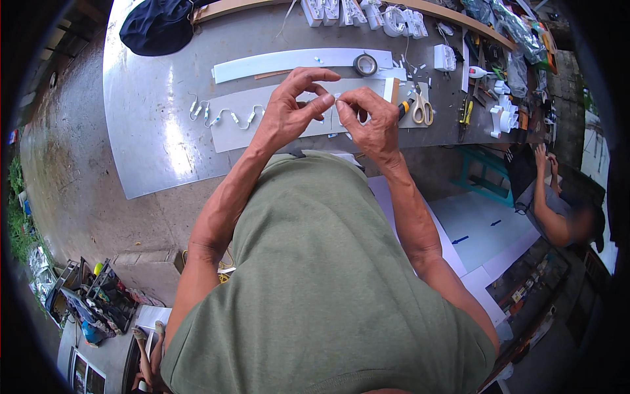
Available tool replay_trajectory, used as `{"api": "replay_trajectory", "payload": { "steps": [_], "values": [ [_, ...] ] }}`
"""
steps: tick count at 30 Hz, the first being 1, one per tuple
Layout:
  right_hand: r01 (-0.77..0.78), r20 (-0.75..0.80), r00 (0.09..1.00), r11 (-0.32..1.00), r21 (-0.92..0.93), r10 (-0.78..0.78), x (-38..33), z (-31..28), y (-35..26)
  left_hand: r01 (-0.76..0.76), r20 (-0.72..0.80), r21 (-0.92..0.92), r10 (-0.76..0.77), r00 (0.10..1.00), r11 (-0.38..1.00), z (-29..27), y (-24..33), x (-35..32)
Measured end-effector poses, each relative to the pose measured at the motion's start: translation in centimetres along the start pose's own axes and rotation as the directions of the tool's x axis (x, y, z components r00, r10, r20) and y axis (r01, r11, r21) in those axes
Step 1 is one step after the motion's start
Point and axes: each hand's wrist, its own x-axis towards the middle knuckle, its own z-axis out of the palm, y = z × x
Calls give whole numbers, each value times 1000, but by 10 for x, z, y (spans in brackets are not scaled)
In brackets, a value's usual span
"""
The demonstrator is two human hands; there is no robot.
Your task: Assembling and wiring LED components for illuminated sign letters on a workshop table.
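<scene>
Above the metal table, my left hand and my right hand meet almost fingertip to fingertip. The left index finger reaches out over the thumb, its other fingers curled. The right thumb and index finger are drawn together in a pinch. Whatever sits between the fingertips is too small to name. A wavy string of small white light modules joined by thin wire runs from the left toward my left hand. Beneath both hands lies a flat grey strip. Scissors with cream handles rest right of my right hand.
Behind my hands are a long white strip and a roll of black tape. White coiled module bundles line the far edge. Tools and a yellow screwdriver lie right. Another person sits at far right, near a teal stool.
</scene>
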Motion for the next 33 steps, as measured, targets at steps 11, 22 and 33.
{"api": "replay_trajectory", "payload": {
  "steps": [11, 22, 33],
  "values": [
    [-63, 97, 994, 993, 104, 53, 14, -10, 3, -66, 77, 74, 60, 995, 995, -10, 3, -1],
    [-79, 106, 992, 992, 97, 68, 12, -9, 9, 46, 14, -82, -45, 999, 996, -12, -8, 1],
    [-343, 291, 929, 826, 448, 228, 12, -7, 38, 43, 67, 10, -43, 997, 999, -20, 0, 2]
  ]
}}
